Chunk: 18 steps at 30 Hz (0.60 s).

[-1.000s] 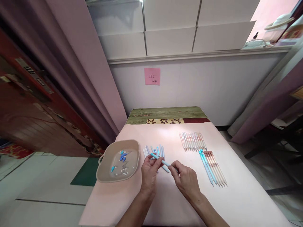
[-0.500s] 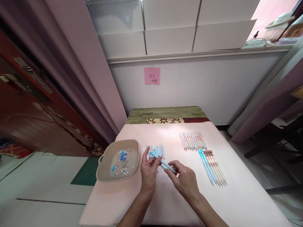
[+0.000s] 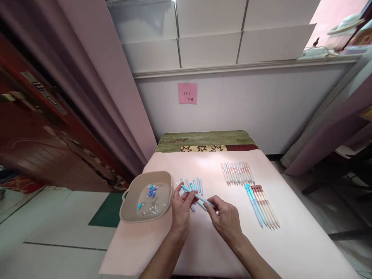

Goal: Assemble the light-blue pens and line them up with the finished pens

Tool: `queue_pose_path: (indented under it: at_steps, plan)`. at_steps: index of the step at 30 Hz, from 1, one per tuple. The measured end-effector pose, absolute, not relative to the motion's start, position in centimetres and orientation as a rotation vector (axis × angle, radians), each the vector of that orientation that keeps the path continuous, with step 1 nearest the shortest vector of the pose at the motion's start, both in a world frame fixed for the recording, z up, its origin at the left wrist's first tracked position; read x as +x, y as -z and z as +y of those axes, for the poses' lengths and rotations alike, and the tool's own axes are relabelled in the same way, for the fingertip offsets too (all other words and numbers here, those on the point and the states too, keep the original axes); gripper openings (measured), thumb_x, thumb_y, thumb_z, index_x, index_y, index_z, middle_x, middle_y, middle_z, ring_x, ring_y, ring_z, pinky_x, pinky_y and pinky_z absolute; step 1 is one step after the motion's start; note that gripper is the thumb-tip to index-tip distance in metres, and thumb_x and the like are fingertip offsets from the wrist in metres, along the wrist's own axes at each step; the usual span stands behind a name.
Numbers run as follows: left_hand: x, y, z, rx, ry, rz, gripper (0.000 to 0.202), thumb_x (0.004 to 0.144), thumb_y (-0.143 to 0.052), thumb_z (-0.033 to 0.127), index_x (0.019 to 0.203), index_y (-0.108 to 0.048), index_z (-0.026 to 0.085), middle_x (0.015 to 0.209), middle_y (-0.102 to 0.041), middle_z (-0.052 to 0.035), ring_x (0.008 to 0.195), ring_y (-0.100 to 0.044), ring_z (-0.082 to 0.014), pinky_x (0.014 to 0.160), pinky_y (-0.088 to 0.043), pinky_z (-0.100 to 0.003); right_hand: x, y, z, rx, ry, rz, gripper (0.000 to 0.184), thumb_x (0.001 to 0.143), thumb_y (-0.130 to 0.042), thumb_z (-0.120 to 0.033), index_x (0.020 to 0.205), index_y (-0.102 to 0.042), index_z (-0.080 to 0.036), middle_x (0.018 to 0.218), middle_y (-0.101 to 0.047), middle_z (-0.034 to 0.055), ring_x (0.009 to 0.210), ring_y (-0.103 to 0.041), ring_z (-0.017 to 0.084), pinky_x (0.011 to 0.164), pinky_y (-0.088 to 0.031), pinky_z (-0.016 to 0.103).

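Note:
A light-blue pen (image 3: 201,197) is held slantwise above the table between both hands. My left hand (image 3: 181,207) pinches its upper part, near the brighter blue end. The fingers of my right hand (image 3: 226,217) close on its lower end. Beneath and behind my hands lie several loose pale-blue and white pen barrels (image 3: 199,185), partly hidden. To the left, a beige basin (image 3: 124,212) holds small blue pieces (image 3: 152,191) and little white pieces (image 3: 154,209).
On the right lies a row of patterned pens (image 3: 236,173). Below it are two blue pens (image 3: 255,205) beside several brown-topped cream pens (image 3: 266,207). The pink-covered table (image 3: 151,252) stands against a wall bearing a pink note (image 3: 187,93).
My right hand has shifted its grip slightly on the pen's lower end, the thumb now lying along it. The pen stays between both hands.

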<state>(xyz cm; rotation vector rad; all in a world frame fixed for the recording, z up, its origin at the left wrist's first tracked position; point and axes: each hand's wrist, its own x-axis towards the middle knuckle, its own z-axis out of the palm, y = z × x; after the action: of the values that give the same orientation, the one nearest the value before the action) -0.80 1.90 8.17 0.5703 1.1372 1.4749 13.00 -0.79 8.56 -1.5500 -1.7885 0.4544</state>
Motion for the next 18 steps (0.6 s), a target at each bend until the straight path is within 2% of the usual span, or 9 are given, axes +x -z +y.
queue_pose_path:
  at_steps: [3, 8, 11, 13, 16, 18]
  plan:
    - [-0.9, -8.1, 1.9, 0.582, -1.475, 1.169, 0.076, 0.065, -0.079, 0.027, 0.130, -0.040, 0.019, 0.078, -0.072, -0.0038, 0.073, -0.069, -0.0165, 0.073, -0.051, -0.028, 13.1, -8.3, -0.8, -1.544, -0.432, -1.830, 0.024, 0.090, -0.049, -0.038, 0.076, -0.063, -0.023, 0.061, -0.066, -0.0019, 0.048, -0.057, 0.012, 0.050, -0.034, 0.021]
    - [-0.7, -7.8, 1.6, 0.648, -1.441, 1.214, 0.076, 0.062, -0.080, 0.029, 0.127, -0.042, 0.019, 0.075, -0.073, -0.0032, 0.069, -0.068, -0.0166, 0.070, -0.050, -0.027, 13.1, -8.1, -0.8, -1.493, -0.398, -1.857, 0.024, 0.085, -0.055, -0.043, 0.096, -0.065, -0.024, 0.074, -0.069, -0.0001, 0.056, -0.061, 0.014, 0.054, -0.039, 0.023]
    - [-0.4, -7.9, 1.2, 0.683, -1.410, 1.198, 0.072, 0.061, -0.081, 0.028, 0.124, -0.047, 0.018, 0.072, -0.071, -0.0023, 0.066, -0.066, -0.0161, 0.070, -0.050, -0.028, 13.0, -8.1, -0.8, -1.483, -0.440, -1.831, 0.021, 0.087, -0.054, -0.041, 0.085, -0.066, -0.024, 0.074, -0.068, 0.0010, 0.064, -0.062, 0.016, 0.057, -0.041, 0.024]
    - [-0.8, -8.1, 1.4, 0.733, -1.363, 1.167, 0.064, 0.062, -0.080, 0.028, 0.119, -0.053, 0.017, 0.074, -0.071, -0.0035, 0.069, -0.066, -0.0169, 0.071, -0.050, -0.029, 13.0, -8.2, -0.9, -1.499, -0.571, -1.770, 0.020, 0.086, -0.055, -0.040, 0.081, -0.065, -0.024, 0.072, -0.068, 0.0003, 0.063, -0.061, 0.016, 0.056, -0.041, 0.023]
    - [-3.6, -8.6, 2.8, 0.891, -1.344, 1.192, 0.039, 0.064, -0.078, 0.029, 0.098, -0.064, 0.015, 0.086, -0.071, -0.0079, 0.081, -0.066, -0.0192, 0.077, -0.049, -0.029, 13.4, -8.0, -0.9, -1.472, -0.865, -1.609, 0.023, 0.086, -0.056, -0.042, 0.080, -0.066, -0.023, 0.068, -0.066, 0.0000, 0.061, -0.060, 0.015, 0.053, -0.041, 0.022]
    - [-7.2, -9.0, 4.4, 1.051, -1.417, 1.338, 0.027, 0.064, -0.076, 0.029, 0.087, -0.067, 0.016, 0.089, -0.070, -0.0074, 0.085, -0.064, -0.0190, 0.080, -0.047, -0.028, 13.8, -7.7, -0.9, -1.409, -1.040, -1.497, 0.027, 0.085, -0.056, -0.046, 0.080, -0.066, -0.021, 0.068, -0.065, 0.0010, 0.061, -0.058, 0.016, 0.053, -0.041, 0.023]
